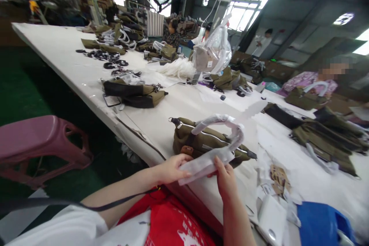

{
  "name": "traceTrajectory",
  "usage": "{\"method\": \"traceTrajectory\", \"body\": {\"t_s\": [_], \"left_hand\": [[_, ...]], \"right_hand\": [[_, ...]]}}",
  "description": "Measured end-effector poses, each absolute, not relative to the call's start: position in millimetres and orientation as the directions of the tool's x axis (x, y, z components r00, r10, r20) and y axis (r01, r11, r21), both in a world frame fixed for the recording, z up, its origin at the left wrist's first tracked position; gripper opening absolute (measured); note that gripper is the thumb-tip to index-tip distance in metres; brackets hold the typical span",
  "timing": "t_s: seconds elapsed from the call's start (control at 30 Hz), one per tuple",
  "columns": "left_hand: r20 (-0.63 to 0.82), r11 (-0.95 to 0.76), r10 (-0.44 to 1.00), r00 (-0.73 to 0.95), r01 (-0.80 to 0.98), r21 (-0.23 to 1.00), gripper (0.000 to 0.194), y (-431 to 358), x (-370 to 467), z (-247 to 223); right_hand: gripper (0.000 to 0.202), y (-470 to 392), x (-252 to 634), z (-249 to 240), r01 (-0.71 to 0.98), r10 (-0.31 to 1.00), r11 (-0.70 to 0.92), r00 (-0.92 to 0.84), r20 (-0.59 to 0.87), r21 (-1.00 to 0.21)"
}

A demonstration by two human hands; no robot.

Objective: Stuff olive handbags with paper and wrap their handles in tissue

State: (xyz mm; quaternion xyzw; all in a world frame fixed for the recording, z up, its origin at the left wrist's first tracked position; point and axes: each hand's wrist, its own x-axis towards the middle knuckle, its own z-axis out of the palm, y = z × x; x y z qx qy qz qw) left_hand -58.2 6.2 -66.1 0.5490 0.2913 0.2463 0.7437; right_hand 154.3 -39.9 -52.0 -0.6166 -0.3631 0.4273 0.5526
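Note:
An olive handbag with a silver zip lies on the white table near its front edge. Its looped handles are wrapped in white padding. My left hand is closed on the left end of a flat white wrapping strip. The right end of that strip is pinched between the thumb and fingers of my right hand, just in front of the bag. Some fingertips of both hands are hidden behind the strip.
More olive bags lie on the table at the left, back and right. A pink stool stands at the left. At the right front are tags, a white box and a blue bin. A person sits across the table.

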Motion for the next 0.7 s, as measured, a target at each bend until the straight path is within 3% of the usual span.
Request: {"method": "traceTrajectory", "body": {"t_s": [0.1,0.17,0.37,0.43,0.53,0.6,0.7], "left_hand": [[-0.272,0.497,0.389,0.880,0.047,0.866,0.053,10.2,-53.7,-58.8],[-0.306,0.567,0.273,0.912,0.104,0.817,0.053,11.3,-50.6,-54.8],[-0.266,0.538,0.297,0.917,0.069,0.840,0.059,6.3,-42.3,-58.2],[-0.222,0.444,0.359,0.907,0.043,0.895,0.062,4.0,-42.1,-59.2],[-0.064,0.096,0.478,0.876,0.021,0.995,0.082,1.5,-45.1,-52.4],[0.044,-0.157,0.468,0.883,0.034,0.987,0.100,0.2,-47.9,-43.3],[0.138,-0.387,0.378,0.915,0.021,0.922,0.098,-1.0,-49.8,-31.3]], "right_hand": [[0.055,-41.7,159.6,-53.9,-0.022,0.935,-0.102,0.340,-0.104,-0.995],[0.053,-43.7,163.0,-55.8,-0.021,0.941,-0.099,0.323,-0.101,-0.995],[0.045,-55.8,173.3,-54.3,-0.033,0.971,-0.044,0.235,-0.050,-0.998],[0.039,-60.3,174.4,-49.9,-0.045,0.983,-0.017,0.181,-0.025,-0.999],[0.037,-62.3,173.2,-44.9,-0.016,0.984,-0.062,0.169,-0.063,-0.998],[0.039,-60.0,170.4,-45.0,0.021,0.971,-0.140,0.199,-0.133,-0.990],[0.044,-54.1,163.1,-48.9,0.032,0.935,-0.229,0.286,-0.210,-0.973]]}}
